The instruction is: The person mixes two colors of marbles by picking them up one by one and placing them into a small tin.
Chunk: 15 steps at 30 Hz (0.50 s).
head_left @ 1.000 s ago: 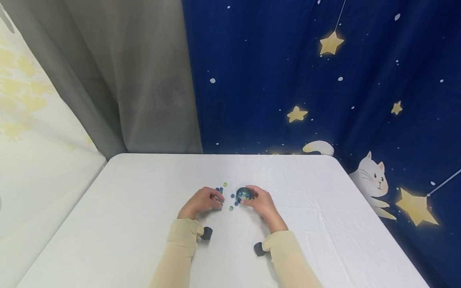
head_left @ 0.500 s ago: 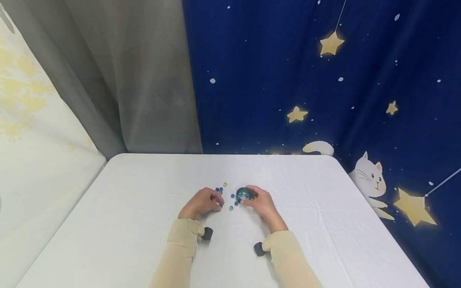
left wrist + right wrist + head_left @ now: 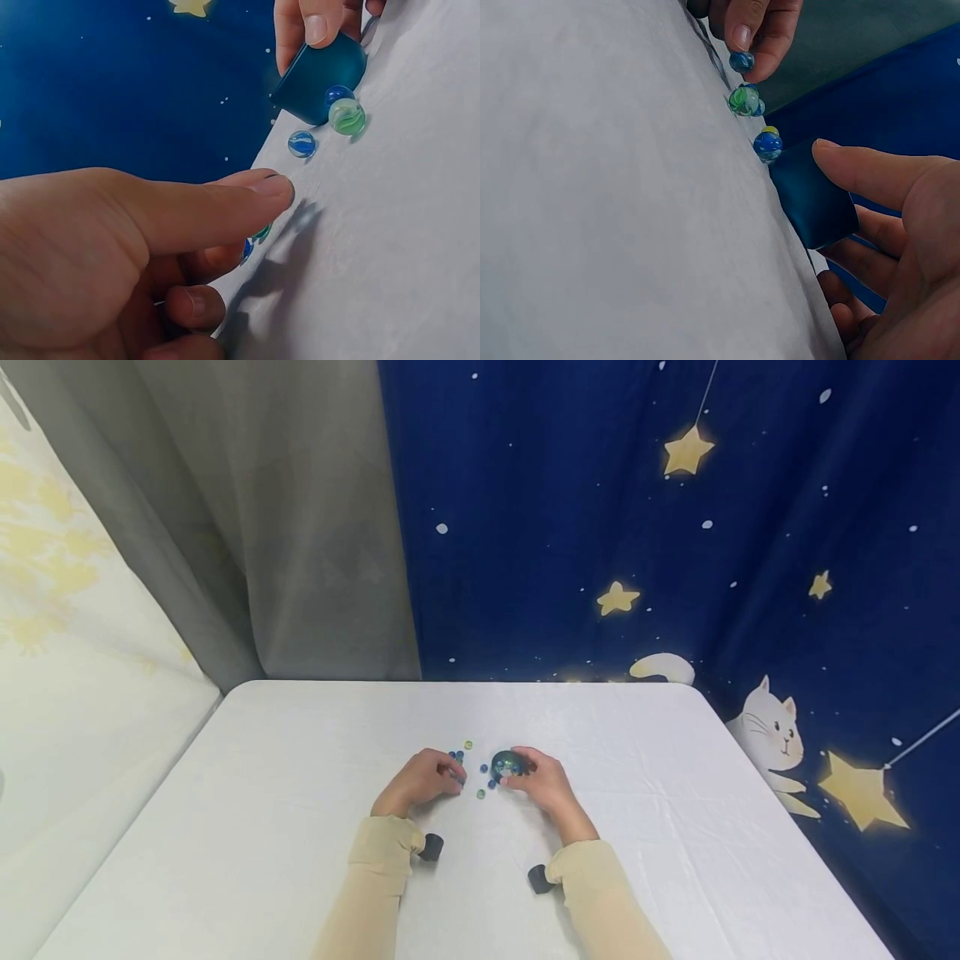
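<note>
Left hand (image 3: 420,779) is pinching one marble (image 3: 741,61); right hand (image 3: 546,781) is gripping cup (image 3: 812,199), midway between surface (image 3: 262,827) side edges. Looks unfinished: several loose marbles (image 3: 347,118) are lying outside cup; can't tell how many inside.

marbles (image 3: 483,769) obstruct between hands (image 3: 422,777); room between sleeves (image 3: 382,856)

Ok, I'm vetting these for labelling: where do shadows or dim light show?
Left wrist: the bare left hand throws a soft, dark shadow on the creased white table cover; right wrist: the cover looks greyer and the round dark-teal cup dim; head: brighter and more even overall.
</note>
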Motion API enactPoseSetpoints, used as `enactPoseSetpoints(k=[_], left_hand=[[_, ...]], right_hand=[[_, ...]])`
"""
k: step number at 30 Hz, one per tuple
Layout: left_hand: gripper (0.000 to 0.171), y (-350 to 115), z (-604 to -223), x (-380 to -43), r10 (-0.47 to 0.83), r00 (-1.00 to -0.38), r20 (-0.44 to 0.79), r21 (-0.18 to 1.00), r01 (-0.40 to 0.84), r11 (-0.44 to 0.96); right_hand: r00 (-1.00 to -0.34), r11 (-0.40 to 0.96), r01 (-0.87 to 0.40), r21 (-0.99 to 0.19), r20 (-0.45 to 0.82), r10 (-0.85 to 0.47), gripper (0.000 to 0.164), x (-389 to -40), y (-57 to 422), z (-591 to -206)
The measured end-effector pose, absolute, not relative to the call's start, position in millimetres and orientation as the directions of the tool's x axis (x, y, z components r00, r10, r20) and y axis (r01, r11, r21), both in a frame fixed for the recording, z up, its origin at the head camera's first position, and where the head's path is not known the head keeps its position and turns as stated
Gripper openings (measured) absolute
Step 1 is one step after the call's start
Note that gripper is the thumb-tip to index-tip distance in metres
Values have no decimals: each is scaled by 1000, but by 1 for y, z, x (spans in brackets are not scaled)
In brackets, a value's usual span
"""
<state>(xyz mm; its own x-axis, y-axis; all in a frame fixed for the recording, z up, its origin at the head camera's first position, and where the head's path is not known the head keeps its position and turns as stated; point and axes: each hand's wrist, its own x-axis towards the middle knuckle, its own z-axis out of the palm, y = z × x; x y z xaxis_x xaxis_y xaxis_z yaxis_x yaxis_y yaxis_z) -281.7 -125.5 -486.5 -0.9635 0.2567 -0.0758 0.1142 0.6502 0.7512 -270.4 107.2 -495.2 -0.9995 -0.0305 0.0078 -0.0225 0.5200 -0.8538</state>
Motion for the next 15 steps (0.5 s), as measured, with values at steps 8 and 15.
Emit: enactPoseSetpoints(k=[8, 15], left_hand=[[17, -124, -485, -282, 258, -965, -41, 780, 131, 612], [16, -125, -486, -286, 258, -966, 26, 824, 166, 541]], right_hand=[[-1000, 530, -21, -848, 5, -31, 57, -271, 107, -496], [-1000, 534, -7, -845, -8, -27, 57, -271, 107, -496]])
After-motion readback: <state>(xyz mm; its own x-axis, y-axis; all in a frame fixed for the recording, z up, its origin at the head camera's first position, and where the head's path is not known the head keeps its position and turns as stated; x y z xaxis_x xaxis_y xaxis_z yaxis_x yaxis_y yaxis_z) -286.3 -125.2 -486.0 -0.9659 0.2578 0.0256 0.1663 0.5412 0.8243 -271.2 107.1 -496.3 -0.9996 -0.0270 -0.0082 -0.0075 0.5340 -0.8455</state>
